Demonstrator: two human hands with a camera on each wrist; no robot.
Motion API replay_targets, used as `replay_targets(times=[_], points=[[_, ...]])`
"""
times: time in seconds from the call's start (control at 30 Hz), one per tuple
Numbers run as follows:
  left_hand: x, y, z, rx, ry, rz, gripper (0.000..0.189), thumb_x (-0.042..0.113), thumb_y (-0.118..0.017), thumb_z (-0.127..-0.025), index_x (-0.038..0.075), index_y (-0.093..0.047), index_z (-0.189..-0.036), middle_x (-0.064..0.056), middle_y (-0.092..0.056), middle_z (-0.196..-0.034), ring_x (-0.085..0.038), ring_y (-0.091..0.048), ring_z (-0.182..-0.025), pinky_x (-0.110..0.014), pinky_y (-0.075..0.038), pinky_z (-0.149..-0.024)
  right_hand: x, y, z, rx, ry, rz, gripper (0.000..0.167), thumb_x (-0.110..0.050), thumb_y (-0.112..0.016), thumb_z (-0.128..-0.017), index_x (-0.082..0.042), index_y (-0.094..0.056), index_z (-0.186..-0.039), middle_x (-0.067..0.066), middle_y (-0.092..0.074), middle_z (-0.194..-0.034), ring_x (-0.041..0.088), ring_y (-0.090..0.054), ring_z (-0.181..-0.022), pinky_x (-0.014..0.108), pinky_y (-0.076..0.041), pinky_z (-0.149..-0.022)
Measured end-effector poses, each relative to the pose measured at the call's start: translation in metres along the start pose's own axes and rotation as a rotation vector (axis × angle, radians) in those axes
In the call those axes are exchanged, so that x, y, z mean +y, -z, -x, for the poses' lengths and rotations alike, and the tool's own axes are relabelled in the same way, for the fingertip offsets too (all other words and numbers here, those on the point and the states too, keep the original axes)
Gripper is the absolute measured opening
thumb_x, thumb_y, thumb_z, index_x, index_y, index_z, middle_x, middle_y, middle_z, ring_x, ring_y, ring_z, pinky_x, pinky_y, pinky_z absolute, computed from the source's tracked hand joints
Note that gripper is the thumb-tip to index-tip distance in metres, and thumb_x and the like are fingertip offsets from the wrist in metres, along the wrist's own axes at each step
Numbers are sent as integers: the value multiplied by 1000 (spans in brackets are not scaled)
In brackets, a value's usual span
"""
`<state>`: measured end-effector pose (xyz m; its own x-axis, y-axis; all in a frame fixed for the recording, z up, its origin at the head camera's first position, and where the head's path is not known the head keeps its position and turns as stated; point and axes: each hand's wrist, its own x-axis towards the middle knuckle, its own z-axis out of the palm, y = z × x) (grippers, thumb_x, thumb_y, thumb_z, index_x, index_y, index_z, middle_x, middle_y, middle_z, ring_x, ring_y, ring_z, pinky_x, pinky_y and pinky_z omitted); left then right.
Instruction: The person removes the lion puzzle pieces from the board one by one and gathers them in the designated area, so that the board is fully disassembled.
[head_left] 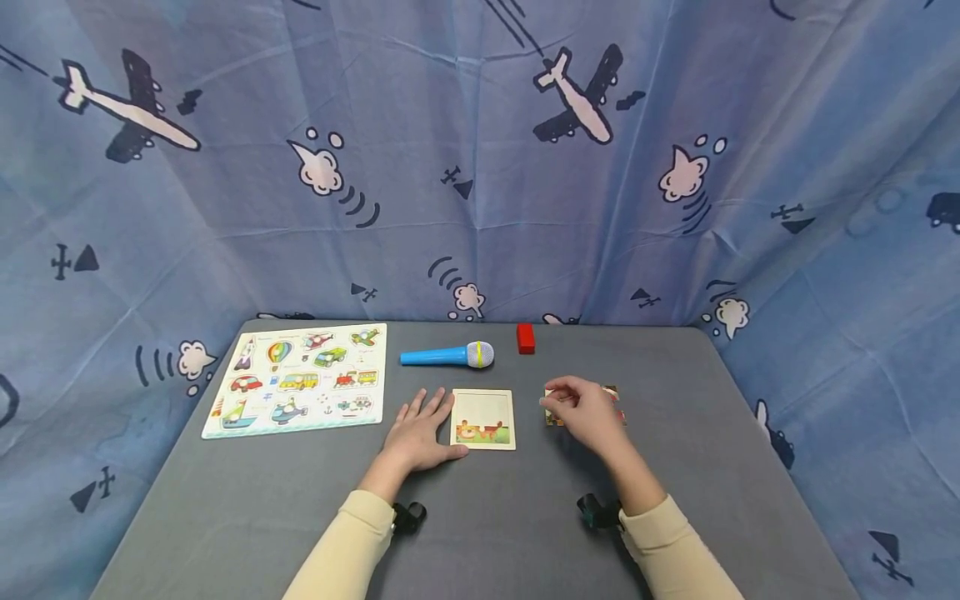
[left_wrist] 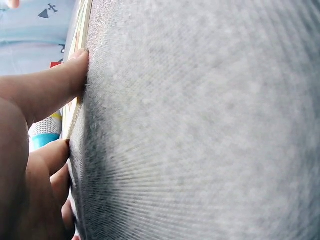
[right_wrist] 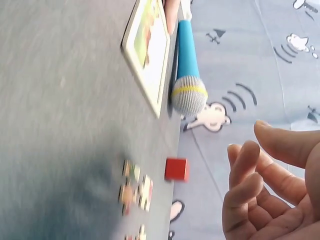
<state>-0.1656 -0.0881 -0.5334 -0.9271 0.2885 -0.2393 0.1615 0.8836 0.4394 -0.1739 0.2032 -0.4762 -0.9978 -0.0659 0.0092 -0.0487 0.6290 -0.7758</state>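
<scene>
Left of the puzzle frame (head_left: 482, 406), the left hand (head_left: 417, 439) lies spread against its edge, probably steadying it; right of the frame, the empty right hand (head_left: 588, 414), loosely curled, hovers over pieces (right_wrist: 146, 192).

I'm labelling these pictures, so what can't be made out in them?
Right wrist: pieces blurred, some cut off by the bottom edge.
Head: right hand hides part of the pieces.
Left wrist: tray edge-on, partly behind the left hand; its face is unreadable.
Head: board's smallest markings, too tiny to read.
</scene>
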Motion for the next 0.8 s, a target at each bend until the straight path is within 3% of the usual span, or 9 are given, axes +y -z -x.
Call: replay_targets(times=[0.53, 0.8], points=[[0, 4, 1, 7, 4, -15, 96, 63, -69, -85, 21, -29, -161, -2, -21, -169, -33, -8, -157, -55, -11, -126, -28, -56, 8, -122, 21, -13, 26, -15, -79, -88, -4, -74, -111, -1, -73, -88, 11, -57, -65, 25, -47, -55], [-1, 0, 0, 13, -3, -16, 95, 62, -69, -86, 21, -29, -161, -2, -20, -169, -33, -8, -157, -56, -11, -126, -36, -86, 5, -214, 67, 51, 25, -18, -80, -88, -7, -73, -109, -2, -73, -86, 9, -60, -68, 26, -50, -58]])
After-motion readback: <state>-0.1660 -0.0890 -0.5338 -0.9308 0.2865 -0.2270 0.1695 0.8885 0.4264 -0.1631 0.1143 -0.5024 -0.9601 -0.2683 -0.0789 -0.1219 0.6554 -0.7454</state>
